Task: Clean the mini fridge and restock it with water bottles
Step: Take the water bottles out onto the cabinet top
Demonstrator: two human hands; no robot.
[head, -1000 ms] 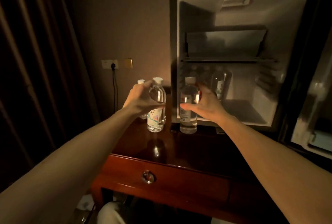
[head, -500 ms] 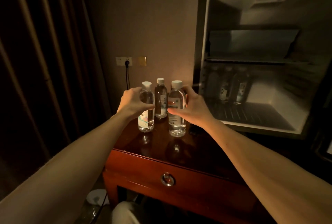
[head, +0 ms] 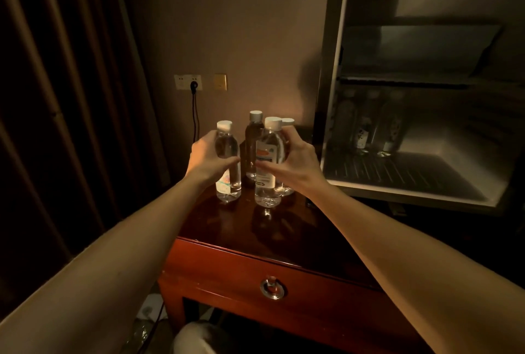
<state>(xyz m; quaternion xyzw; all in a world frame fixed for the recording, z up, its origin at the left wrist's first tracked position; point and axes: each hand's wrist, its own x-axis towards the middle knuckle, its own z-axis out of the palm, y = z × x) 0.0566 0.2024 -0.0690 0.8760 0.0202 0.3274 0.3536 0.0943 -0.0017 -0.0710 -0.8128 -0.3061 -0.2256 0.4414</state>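
Your left hand (head: pixel 208 156) is wrapped around the left water bottle (head: pixel 227 164), thumb across its front, and your right hand (head: pixel 295 162) grips the orange-labelled bottle (head: pixel 267 163) the same way; both bottles stand upright on the wooden side table (head: pixel 284 228). Two more capped bottles (head: pixel 253 140) stand just behind them. To the right, the open mini fridge (head: pixel 412 172) holds about three blurred bottles (head: pixel 363 126) at the back of its lower compartment.

Both forearms were bare to the bottom edge of the frame, with no sleeve, watch or bracelet visible on either. The left hand (head: pixel 208 159) and right hand (head: pixel 295 162) wore no gloves, and no rings could be made out in the dim, warm light; the fingernails looked short and plain.
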